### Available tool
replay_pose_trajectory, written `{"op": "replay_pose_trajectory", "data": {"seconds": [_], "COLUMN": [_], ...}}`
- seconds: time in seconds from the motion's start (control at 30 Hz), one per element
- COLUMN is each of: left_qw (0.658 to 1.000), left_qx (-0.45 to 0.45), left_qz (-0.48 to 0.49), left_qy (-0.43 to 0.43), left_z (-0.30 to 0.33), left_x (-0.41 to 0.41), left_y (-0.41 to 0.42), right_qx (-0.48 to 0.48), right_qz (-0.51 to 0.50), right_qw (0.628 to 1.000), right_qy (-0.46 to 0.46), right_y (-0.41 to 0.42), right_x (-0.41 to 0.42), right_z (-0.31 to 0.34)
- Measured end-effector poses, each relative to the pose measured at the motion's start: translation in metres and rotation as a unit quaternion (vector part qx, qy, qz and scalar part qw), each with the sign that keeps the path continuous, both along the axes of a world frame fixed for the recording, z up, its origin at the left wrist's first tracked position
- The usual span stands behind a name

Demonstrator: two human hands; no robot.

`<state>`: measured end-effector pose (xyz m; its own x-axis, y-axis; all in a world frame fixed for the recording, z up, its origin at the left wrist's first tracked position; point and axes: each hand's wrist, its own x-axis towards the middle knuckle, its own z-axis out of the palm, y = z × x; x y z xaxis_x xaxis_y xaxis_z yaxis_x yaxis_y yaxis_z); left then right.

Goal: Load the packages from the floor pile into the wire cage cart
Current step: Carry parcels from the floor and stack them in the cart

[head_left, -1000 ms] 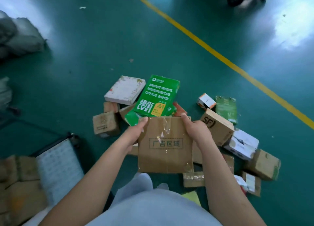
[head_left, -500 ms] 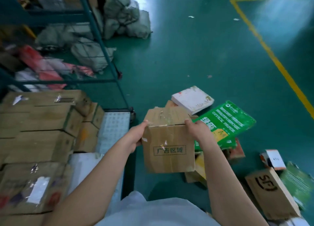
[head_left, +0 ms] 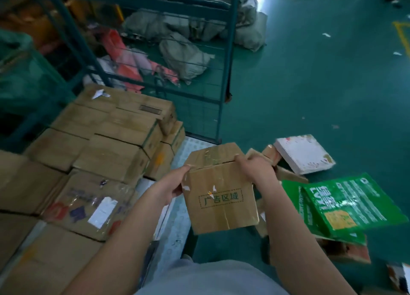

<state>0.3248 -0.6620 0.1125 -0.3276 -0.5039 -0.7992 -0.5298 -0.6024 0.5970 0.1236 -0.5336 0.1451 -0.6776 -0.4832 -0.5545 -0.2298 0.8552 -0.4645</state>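
Head view, hands: your left hand (head_left: 172,184) and right hand (head_left: 255,167) are apart, each clamped on an opposite upper edge of one cardboard box (head_left: 220,194), fingers curled over its top.
Head view, box: it hangs in the air between your hands, clear of the floor, tilted so the printed front faces you; tape crosses its top flaps.
Head view, cart: the wire cage cart (head_left: 224,79) stands to your left and ahead, its green frame and mesh rising behind the load. Stacked brown cartons (head_left: 115,143) already fill much of its base, and a patterned white liner (head_left: 177,217) shows at the near edge.
Head view, floor pile: to your right on the green floor (head_left: 310,83) lie a white flat box (head_left: 304,153), a green paper pack (head_left: 352,203) and some small brown boxes, partly hidden behind your right forearm.
Head view, background: grey sacks (head_left: 184,55) and red-and-white parcels (head_left: 124,50) sit beyond the mesh; the blur makes it unclear whether they are in another cage.
Step in hand: you appear to be carrying this box from the pile toward the cart; it is not yet set down.
Next move: swing the box left, pick a level spot on top of the cartons or on the bare liner beside them, and lower it flat before you let go.
Remaining: several packages are left on the floor, so the loading looks well short of done.
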Motion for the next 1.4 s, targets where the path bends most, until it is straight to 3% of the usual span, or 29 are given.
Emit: {"op": "replay_pose_trajectory", "data": {"seconds": [0.23, 0.43, 0.7, 0.87, 1.13, 1.4], "left_qw": [0.988, 0.969, 0.92, 0.888, 0.842, 0.828], "left_qx": [-0.017, -0.052, -0.067, -0.047, -0.042, -0.039], "left_qz": [0.156, 0.241, 0.386, 0.458, 0.538, 0.559], "left_qy": [-0.005, -0.005, -0.02, 0.001, -0.003, 0.006], "left_z": [-0.01, -0.001, 0.023, 0.032, 0.02, -0.016], "left_x": [0.082, 0.115, 0.096, 0.085, 0.1, 0.148], "left_y": [-0.069, -0.09, -0.066, -0.056, -0.08, -0.166], "right_qx": [0.003, -0.057, -0.083, -0.093, -0.062, -0.038], "right_qz": [0.148, 0.241, 0.28, 0.326, 0.397, 0.433], "right_qw": [0.989, 0.969, 0.945, 0.924, 0.896, 0.883], "right_qy": [0.011, -0.014, -0.146, -0.178, -0.189, -0.178], "right_y": [-0.119, -0.191, -0.241, -0.268, -0.319, -0.423], "right_x": [0.06, 0.076, 0.054, 0.048, 0.08, 0.142], "right_z": [0.003, 0.01, 0.01, 0.004, -0.02, -0.043]}}
